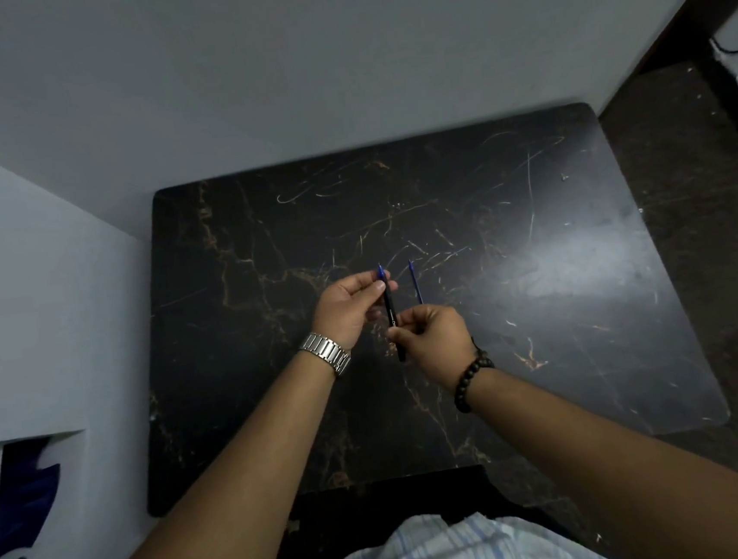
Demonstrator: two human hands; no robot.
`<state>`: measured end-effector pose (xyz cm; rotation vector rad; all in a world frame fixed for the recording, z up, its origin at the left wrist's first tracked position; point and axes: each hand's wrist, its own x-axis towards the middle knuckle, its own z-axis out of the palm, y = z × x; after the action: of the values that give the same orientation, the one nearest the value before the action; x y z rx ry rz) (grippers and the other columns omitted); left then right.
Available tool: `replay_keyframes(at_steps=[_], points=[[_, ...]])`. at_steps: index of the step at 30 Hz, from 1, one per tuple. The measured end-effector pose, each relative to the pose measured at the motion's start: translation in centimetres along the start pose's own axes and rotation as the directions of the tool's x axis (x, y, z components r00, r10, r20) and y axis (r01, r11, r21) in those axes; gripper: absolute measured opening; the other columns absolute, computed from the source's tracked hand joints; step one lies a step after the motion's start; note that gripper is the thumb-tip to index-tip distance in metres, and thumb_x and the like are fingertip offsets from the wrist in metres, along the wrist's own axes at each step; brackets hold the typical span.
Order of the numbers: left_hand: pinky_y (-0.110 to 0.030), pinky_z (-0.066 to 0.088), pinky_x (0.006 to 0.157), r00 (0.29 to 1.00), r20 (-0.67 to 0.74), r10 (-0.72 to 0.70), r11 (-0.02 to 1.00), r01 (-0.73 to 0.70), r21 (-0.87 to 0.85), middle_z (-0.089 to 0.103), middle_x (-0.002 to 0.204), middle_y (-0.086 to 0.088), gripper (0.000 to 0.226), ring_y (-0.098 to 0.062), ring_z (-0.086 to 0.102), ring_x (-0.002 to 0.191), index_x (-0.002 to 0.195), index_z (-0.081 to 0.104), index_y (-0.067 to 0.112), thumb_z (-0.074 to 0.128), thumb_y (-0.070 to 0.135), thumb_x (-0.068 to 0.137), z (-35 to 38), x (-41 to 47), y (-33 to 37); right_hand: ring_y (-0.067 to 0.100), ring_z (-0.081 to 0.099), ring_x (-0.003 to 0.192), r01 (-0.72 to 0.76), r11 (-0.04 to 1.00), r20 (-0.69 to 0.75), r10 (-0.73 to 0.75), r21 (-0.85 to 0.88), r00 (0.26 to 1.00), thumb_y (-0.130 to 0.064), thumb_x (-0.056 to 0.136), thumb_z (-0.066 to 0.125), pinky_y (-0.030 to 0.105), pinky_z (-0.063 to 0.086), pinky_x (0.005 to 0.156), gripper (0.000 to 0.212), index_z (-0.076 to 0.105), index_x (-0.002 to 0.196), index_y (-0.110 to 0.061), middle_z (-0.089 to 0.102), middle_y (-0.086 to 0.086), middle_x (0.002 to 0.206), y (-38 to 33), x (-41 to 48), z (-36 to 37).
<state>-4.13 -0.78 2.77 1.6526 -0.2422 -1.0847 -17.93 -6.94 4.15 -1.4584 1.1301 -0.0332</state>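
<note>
Two hands meet over the table (537, 263) centre, both clamped on one black pen (392, 317), as I read it on my feed. L hand (347, 310), in from 8 o'clock, pinches the upper barrel w/ thumb and fingertips. R hand (435, 336), in from 4 o'clock, curls round the lower barrel. Pen runs 12-to-6, blue tip at 12. Thin blue refill (414, 281) rises from the R fist toward 12, just beside the pen, approx. parallel. Steel watch (327, 353) on L wrist, bead bracelet (473, 379) on R.
</note>
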Motion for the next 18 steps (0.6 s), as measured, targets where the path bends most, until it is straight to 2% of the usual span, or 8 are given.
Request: replay_keyframes(at_steps=[2, 5, 8, 11, 14, 16, 18], points=[[-0.034, 0.053, 0.072, 0.998, -0.054, 0.013, 1.0, -0.013, -0.004, 0.078, 0.082, 0.005, 0.017, -0.01, 0.071, 0.078, 0.092, 0.072, 0.023, 0.074, 0.007, 0.086, 0.23, 0.21, 0.03, 0.009, 0.072, 0.075, 0.003, 1.0, -0.003, -0.003, -0.011, 1.0, -0.017, 0.088, 0.075, 0.024, 0.059, 0.066, 0.017, 0.067, 0.081, -0.031, 0.074, -0.003, 0.08, -0.01, 0.15, 0.01], [-0.029, 0.053, 0.066, 0.997, -0.069, 0.025, 1.0, -0.025, 0.005, 0.074, 0.09, 0.002, 0.019, -0.015, 0.067, 0.082, 0.093, 0.068, 0.024, 0.077, 0.011, 0.083, 0.49, 0.37, 0.26, 0.01, 0.073, 0.075, 0.006, 1.0, -0.015, -0.006, -0.004, 1.0, -0.018, 0.087, 0.076, 0.026, 0.06, 0.067, 0.016, 0.067, 0.081, -0.03, 0.074, -0.003, 0.08, 0.12, 0.24, -0.11], [-0.03, 0.055, 0.074, 0.999, 0.04, -0.015, 0.998, 0.017, -0.058, 0.078, 0.106, 0.001, 0.018, -0.015, 0.068, 0.092, 0.107, 0.072, 0.027, 0.06, 0.017, 0.097, 0.46, 0.33, 0.58, 0.011, 0.073, 0.073, 0.014, 1.0, -0.008, -0.014, -0.008, 1.0, -0.018, 0.087, 0.076, 0.026, 0.06, 0.065, 0.015, 0.068, 0.081, -0.029, 0.075, -0.002, 0.079, 0.23, 0.36, -0.33], [-0.031, 0.056, 0.077, 0.993, 0.119, -0.025, 0.998, 0.032, -0.055, 0.08, 0.103, 0.001, 0.028, -0.012, 0.073, 0.09, 0.107, 0.074, 0.023, 0.049, 0.012, 0.101, 0.43, 0.26, 0.58, 0.017, 0.074, 0.076, 0.03, 0.999, -0.019, -0.03, -0.017, 0.999, -0.015, 0.087, 0.076, 0.031, 0.061, 0.068, 0.009, 0.072, 0.084, -0.022, 0.076, 0.003, 0.081, 0.41, 0.53, -0.45], [-0.041, 0.053, 0.083, 0.999, 0.036, -0.011, 1.0, 0.012, -0.016, 0.08, 0.086, 0.006, 0.02, -0.012, 0.072, 0.084, 0.096, 0.074, 0.023, 0.061, 0.007, 0.096, 0.68, 0.41, 0.41, 0.013, 0.074, 0.073, 0.024, 0.999, -0.027, -0.024, -0.024, 0.999, -0.016, 0.086, 0.077, 0.025, 0.06, 0.064, 0.016, 0.07, 0.079, -0.028, 0.075, -0.001, 0.078, 0.48, 0.61, -0.39], [-0.035, 0.056, 0.073, 0.999, -0.043, 0.012, 1.0, -0.012, 0.002, 0.078, 0.079, 0.007, 0.016, -0.008, 0.071, 0.075, 0.091, 0.072, 0.023, 0.073, 0.007, 0.087, 0.69, 0.5, 0.34, 0.004, 0.072, 0.07, 0.015, 0.999, -0.031, -0.015, -0.029, 0.999, -0.018, 0.085, 0.078, 0.017, 0.056, 0.059, 0.02, 0.066, 0.077, -0.032, 0.073, -0.006, 0.076, 0.42, 0.67, -0.32], [-0.027, 0.054, 0.065, 0.998, -0.058, 0.029, 0.999, -0.028, 0.019, 0.075, 0.084, 0.006, 0.019, -0.009, 0.069, 0.076, 0.094, 0.069, 0.022, 0.078, 0.009, 0.083, 0.62, 0.53, 0.37, 0.001, 0.07, 0.068, 0.011, 0.999, -0.033, -0.012, -0.032, 0.999, -0.018, 0.085, 0.078, 0.015, 0.054, 0.058, 0.021, 0.066, 0.077, -0.032, 0.073, -0.007, 0.075, 0.43, 0.74, -0.25]])
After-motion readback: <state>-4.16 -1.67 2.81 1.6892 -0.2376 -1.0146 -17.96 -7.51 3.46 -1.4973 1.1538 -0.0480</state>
